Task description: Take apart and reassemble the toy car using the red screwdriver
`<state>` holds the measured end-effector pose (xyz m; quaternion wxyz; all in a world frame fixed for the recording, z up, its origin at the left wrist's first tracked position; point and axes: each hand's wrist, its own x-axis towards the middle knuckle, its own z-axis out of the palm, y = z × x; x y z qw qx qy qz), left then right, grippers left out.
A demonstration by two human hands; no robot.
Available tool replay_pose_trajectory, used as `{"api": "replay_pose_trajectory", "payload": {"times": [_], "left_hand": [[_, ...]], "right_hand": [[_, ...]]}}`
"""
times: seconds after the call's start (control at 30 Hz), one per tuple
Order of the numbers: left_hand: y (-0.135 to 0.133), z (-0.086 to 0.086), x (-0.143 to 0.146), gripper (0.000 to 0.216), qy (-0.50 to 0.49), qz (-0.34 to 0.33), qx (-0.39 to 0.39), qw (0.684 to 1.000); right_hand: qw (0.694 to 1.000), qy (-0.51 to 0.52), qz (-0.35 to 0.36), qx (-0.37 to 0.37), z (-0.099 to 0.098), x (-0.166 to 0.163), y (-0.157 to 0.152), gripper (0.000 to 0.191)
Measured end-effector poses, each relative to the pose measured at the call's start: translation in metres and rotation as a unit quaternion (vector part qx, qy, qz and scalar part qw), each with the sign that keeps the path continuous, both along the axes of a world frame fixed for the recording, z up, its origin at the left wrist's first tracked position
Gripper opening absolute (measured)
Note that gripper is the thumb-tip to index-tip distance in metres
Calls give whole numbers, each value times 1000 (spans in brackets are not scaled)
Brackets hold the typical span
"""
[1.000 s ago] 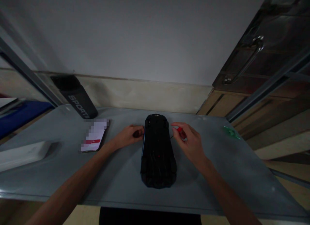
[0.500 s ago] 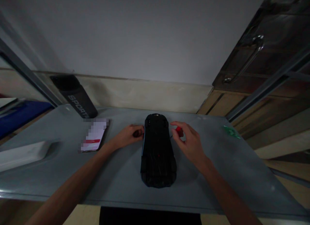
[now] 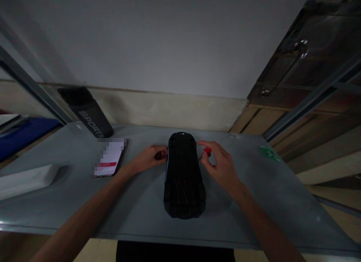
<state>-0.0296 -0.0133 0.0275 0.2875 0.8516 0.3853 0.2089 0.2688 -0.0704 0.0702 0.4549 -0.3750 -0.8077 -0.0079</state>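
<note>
A black toy car [image 3: 184, 175] lies upside down in the middle of the grey table, its underside facing up. My left hand [image 3: 149, 158] is closed at the car's left side, fingertips against its edge; a dark patch shows in the curl of the fingers, and I cannot make out what it is. On the right, my right hand [image 3: 218, 162] has thumb and fingers curled around a small red-handled screwdriver [image 3: 208, 151]. Its thin shaft points toward the car's right side; whether the tip touches is hidden.
A phone [image 3: 114, 153] with its screen lit lies left of my left hand. Behind it stands a dark bottle [image 3: 90, 113]. A long white object [image 3: 28, 181] is at the left edge, and a small green piece [image 3: 270, 153] lies to the right. A wall [image 3: 169, 109] rises behind the table.
My right hand has shifted very slightly, and the red handle sits a little further left and tilts differently. The car and my left hand have stayed where they were.
</note>
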Motion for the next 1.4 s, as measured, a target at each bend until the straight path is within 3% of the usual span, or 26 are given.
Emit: {"api": "replay_pose_trajectory", "payload": {"times": [0.17, 0.77, 1.0, 1.4], "left_hand": [[0, 1, 0, 3, 7, 2, 5, 1000], [-1, 0, 0, 5, 3, 2, -3, 1000], [-1, 2, 1, 5, 0, 1, 0, 1000], [-1, 0, 0, 4, -3, -2, 0, 1000]], "right_hand": [[1000, -13, -8, 23, 0, -1, 0, 18], [1000, 12, -10, -16, -3, -1, 0, 31], [1000, -1, -20, -8, -1, -1, -1, 25], [1000, 6, -17, -13, -2, -1, 0, 30]]}}
